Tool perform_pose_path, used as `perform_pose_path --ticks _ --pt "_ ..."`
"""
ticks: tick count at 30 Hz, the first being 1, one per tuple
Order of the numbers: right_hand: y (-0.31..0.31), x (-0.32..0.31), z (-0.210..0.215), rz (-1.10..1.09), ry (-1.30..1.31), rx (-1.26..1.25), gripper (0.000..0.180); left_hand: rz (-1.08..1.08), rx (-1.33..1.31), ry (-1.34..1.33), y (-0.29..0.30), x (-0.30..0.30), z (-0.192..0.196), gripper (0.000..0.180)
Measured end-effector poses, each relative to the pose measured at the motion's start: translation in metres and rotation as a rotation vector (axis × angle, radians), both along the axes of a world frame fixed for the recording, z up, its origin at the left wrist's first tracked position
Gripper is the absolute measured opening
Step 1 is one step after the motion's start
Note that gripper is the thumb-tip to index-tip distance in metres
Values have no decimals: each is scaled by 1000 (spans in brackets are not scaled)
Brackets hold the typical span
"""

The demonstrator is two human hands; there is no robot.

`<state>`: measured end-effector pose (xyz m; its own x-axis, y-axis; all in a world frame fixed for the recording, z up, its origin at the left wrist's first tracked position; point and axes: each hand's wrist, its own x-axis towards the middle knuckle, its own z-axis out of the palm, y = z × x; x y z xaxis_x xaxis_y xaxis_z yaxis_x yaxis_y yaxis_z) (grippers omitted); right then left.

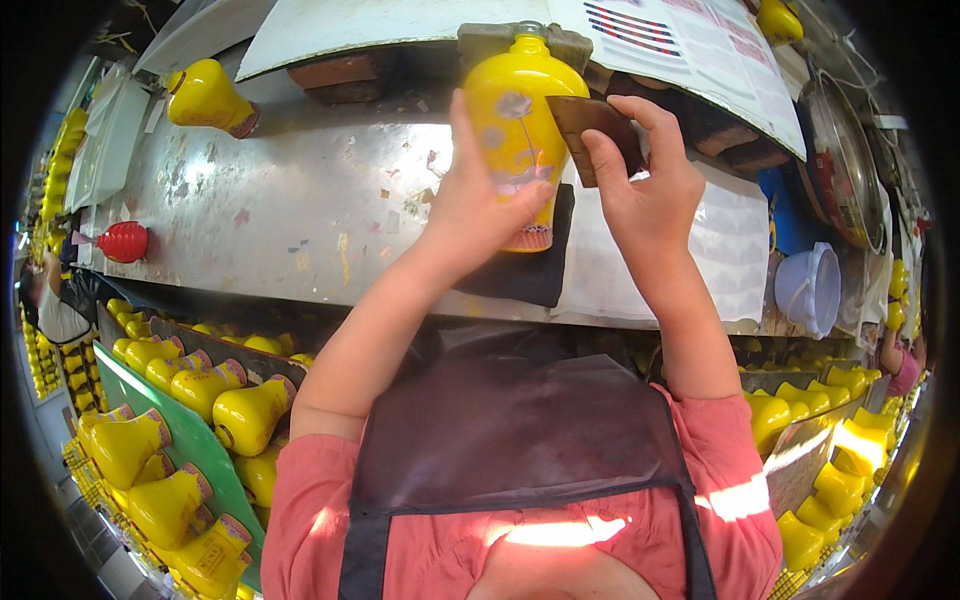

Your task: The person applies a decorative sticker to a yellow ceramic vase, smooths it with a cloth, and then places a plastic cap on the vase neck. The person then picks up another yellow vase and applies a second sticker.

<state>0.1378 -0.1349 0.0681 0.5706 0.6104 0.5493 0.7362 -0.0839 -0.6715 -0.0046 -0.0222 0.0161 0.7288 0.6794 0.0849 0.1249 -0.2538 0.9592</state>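
A glossy yellow vase with a grey and purple flower pattern lies on its side, its neck away from me on a grey rest. My left hand grips the vase from the left, thumb across its lower part. A patterned band circles the base, which points toward me over a dark cloth. Between thumb and fingers, my right hand pinches a thin brown scraper. Its left edge is at the vase's right side; whether it touches the surface I cannot tell.
Another yellow vase lies at the far left of the metal table, nearer me a red ribbed bottle. White sheets and a pale bucket are on the right. Racks of yellow vases flank me.
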Motion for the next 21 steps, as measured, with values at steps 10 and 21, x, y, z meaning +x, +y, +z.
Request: perform_pose_path --ticks 10,21 --pt "13 12 -1 66 -132 220 27 -99 -342 -218 6 3 -3 94" --pt "-49 -13 -29 310 254 13 17 -202 -511 -378 6 -10 16 71"
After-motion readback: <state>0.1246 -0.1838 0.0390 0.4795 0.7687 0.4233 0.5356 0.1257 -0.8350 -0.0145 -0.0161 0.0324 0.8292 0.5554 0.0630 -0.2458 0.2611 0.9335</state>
